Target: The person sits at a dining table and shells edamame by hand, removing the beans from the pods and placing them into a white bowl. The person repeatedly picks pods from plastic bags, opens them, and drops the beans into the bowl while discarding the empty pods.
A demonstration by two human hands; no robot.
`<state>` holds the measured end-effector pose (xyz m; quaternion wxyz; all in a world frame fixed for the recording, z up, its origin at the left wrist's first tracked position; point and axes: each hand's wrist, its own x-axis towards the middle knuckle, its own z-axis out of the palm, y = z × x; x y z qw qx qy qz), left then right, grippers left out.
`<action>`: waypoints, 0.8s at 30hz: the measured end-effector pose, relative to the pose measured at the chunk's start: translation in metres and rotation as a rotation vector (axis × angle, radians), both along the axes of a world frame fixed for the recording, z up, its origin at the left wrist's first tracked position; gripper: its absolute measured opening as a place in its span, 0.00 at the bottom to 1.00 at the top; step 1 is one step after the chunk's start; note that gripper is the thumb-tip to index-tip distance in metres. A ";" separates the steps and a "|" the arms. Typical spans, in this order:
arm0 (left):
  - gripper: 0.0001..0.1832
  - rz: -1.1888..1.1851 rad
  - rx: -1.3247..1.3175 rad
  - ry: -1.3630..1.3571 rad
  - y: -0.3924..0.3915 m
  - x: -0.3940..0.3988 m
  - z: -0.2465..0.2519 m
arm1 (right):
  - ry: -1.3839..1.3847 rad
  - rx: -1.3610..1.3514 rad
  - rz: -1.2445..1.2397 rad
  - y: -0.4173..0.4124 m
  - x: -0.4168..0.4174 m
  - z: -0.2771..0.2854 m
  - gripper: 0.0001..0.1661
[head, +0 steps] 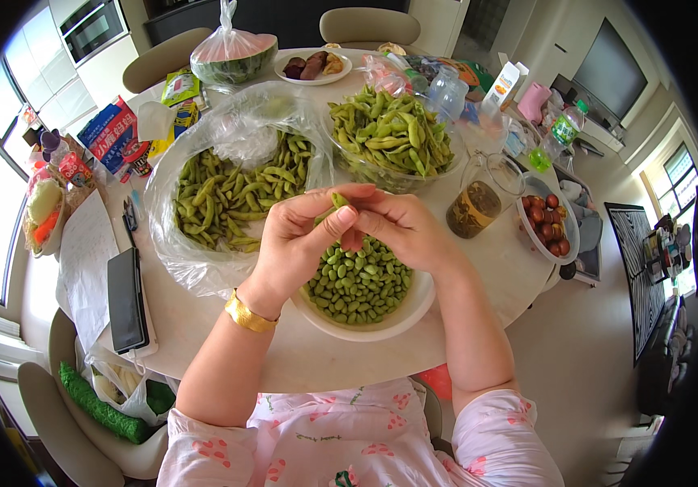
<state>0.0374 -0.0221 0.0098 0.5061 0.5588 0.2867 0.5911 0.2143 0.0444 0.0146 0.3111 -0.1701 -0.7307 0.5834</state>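
Above a white bowl (426, 301) of shelled green soybeans (358, 283), my two hands meet at a green edamame pod (339, 200). My left hand (297, 234), with a gold cuff bracelet (251, 311) at its wrist, pinches the pod between thumb and forefinger. The fingers of my right hand (412, 228) close in on the pod from the other side; its lower part is hidden. Unshelled pods (215, 198) lie in an opened clear plastic bag (163, 234) to the left. More pods (391, 131) are heaped in a clear bowl (358, 170) behind my right hand.
A glass pitcher (475, 204) of dark tea and a tub of small reddish fruits (546, 222) stand right. A phone (128, 298) and paper sheets (86, 262) lie left. A wrapped watermelon half (236, 61), a plate (339, 74) of sweet potatoes and snack packets (119, 137) sit farther back.
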 end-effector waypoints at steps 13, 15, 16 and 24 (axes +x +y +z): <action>0.14 0.647 0.441 0.821 0.003 0.005 -0.005 | -0.011 0.096 -0.325 0.004 0.002 0.001 0.12; 0.14 0.645 0.458 0.853 0.002 0.008 -0.005 | 0.055 -0.024 -0.301 0.002 -0.001 0.000 0.12; 0.14 0.639 0.452 0.848 0.001 0.008 -0.005 | 0.072 -0.093 -0.298 0.002 -0.002 0.000 0.12; 0.16 0.475 0.264 0.658 0.005 0.007 -0.008 | 0.096 -0.061 -0.304 -0.004 -0.003 0.000 0.09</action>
